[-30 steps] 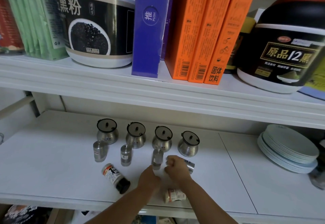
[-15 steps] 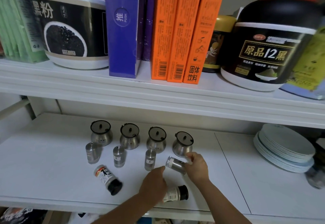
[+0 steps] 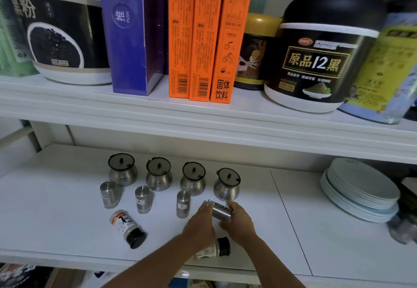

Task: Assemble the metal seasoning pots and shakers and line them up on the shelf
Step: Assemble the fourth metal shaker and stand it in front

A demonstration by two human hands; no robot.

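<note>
Four lidded pots (image 3: pixel 159 174) stand aligned; three shakers (image 3: pixel 142 199) upright before them; left hand (image 3: pixel 199 223) and right hand (image 3: pixel 240 222) grip the tilted fourth shaker (image 3: pixel 221 211), seemingly the last.

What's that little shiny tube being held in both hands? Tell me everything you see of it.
The metal shaker is a small cylinder that looks like brushed steel, with a brighter cap end pointing up and left. It is held tilted, almost on its side, over the white shelf, just in front of the rightmost lidded pot. The right hand grips its body and the left hand pinches its cap end.
</note>
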